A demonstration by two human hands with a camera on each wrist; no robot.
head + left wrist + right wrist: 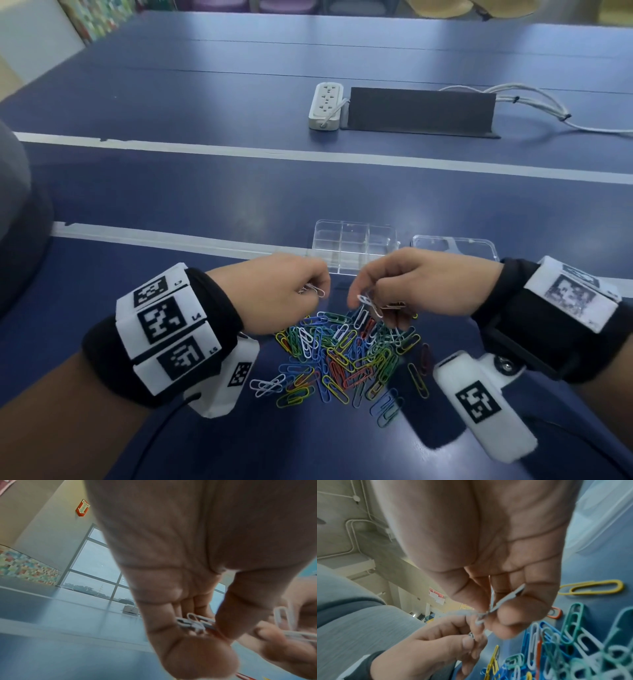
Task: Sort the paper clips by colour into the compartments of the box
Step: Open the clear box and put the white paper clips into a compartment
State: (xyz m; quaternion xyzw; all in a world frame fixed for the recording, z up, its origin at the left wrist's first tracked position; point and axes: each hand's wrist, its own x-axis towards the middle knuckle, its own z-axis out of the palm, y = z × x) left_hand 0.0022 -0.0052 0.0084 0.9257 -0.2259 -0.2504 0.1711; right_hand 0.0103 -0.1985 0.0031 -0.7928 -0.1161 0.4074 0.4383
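Note:
A heap of coloured paper clips (346, 356) lies on the blue table in front of me, seen close in the right wrist view (565, 649). Behind it stands the clear box (356, 246) with its compartments holding nothing. My left hand (308, 291) hovers over the heap's far edge and grips a small bunch of white clips (195, 623). My right hand (370, 305) is just to the right of it, pinching white clips (498, 604) between thumb and fingers. The two hands almost touch.
The box's clear lid (455, 248) lies to the right of the box. Farther back stand a white power strip (325, 104), a dark angled stand (421, 111) and white cables (534, 106). A single yellow clip (590, 587) lies apart from the heap.

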